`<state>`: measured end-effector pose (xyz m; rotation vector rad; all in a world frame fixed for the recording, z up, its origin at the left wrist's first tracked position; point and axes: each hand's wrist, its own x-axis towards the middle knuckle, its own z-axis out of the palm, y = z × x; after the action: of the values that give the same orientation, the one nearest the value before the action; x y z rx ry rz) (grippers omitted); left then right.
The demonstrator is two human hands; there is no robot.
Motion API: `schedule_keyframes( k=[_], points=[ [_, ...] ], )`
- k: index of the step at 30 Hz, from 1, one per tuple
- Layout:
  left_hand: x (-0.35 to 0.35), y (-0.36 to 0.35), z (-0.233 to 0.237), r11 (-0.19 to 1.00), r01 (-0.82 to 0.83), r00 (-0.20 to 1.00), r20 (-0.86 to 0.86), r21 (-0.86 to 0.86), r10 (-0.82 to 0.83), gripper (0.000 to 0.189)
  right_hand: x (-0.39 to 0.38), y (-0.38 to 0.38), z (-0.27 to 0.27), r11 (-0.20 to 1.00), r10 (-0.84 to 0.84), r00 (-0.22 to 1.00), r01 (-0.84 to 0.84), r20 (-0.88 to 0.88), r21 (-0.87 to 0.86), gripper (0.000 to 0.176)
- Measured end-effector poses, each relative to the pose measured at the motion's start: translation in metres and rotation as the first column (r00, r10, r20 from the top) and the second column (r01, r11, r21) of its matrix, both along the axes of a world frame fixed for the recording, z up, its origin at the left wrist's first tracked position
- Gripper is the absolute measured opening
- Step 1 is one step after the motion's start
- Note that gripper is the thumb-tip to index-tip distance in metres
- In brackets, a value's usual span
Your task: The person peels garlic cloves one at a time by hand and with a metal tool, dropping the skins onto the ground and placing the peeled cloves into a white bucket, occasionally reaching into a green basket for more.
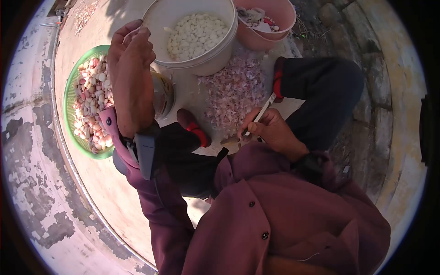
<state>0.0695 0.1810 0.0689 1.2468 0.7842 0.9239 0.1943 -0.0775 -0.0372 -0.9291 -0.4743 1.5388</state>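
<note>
My left hand (132, 59) is raised at the left rim of a white bucket (158, 27). Its fingers are curled together, and what they hold, if anything, is hidden. Peeled garlic cloves (197, 36) cover the bottom of that bucket. In front of my lap, my right hand (272, 130) is closed around a small knife (265, 108), its blade pointing up and away from me. To the left of my left forearm, a green basket (69, 103) holds many unpeeled garlic cloves (91, 96).
Garlic skins (233, 91) lie heaped on the ground between my feet. A pink bucket (261, 42) with scraps inside stands at the back right. Behind my left wrist, a container (163, 94) is partly hidden. Stone blocks (360, 82) line the right side.
</note>
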Motion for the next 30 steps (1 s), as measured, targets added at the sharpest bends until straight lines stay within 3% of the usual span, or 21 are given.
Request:
schedule_keyframes(
  k=[3,5,7,9,11,13,15,17,23,30],
  points=[
    [-0.008,-0.035,-0.014,0.951,0.147,0.978,0.183,-0.271,-0.099,0.03,0.004,0.0,-0.007,0.999,-0.03,0.997,0.028,-0.071,-0.029,0.017],
    [-0.016,-0.065,-0.028,0.913,0.108,0.986,0.163,-0.393,-0.047,0.029,0.005,0.002,-0.016,0.998,-0.043,0.991,0.038,-0.125,-0.042,0.017],
    [-0.029,-0.09,-0.044,0.881,0.133,0.983,0.172,-0.454,-0.06,0.028,0.004,0.007,-0.027,0.999,0.005,0.999,-0.004,0.048,-0.035,0.017],
    [-0.037,-0.117,-0.054,0.878,0.169,0.978,0.184,-0.449,-0.094,0.024,0.003,0.01,-0.022,0.996,-0.038,0.999,0.041,0.037,-0.084,0.017],
    [-0.042,-0.138,-0.055,0.878,0.1,0.992,0.119,-0.468,-0.05,0.023,0.002,0.014,-0.015,0.987,-0.075,0.997,0.078,0.029,-0.139,0.017],
    [-0.051,-0.154,-0.059,0.864,0.145,0.987,0.13,-0.482,-0.093,0.023,0.001,0.017,-0.01,0.996,-0.083,0.983,0.089,0.164,-0.03,0.016],
    [-0.057,-0.162,-0.065,0.858,0.144,0.987,0.128,-0.493,-0.093,0.024,-0.001,0.021,-0.001,0.995,-0.088,0.984,0.095,0.155,-0.041,0.016],
    [-0.056,-0.17,-0.064,0.831,0.129,0.985,0.165,-0.541,-0.046,0.021,-0.004,0.024,0.009,0.993,-0.101,0.98,0.09,0.171,0.075,0.017],
    [-0.058,-0.181,-0.072,0.84,0.099,0.977,0.213,-0.533,0.02,0.022,-0.013,0.027,0.019,0.97,-0.171,0.957,0.122,0.234,0.21,0.016],
    [-0.055,-0.189,-0.063,0.837,0.056,0.943,0.306,-0.544,0.135,0.023,-0.023,0.024,0.026,0.984,-0.161,0.967,0.142,0.196,0.109,0.016]
  ],
)
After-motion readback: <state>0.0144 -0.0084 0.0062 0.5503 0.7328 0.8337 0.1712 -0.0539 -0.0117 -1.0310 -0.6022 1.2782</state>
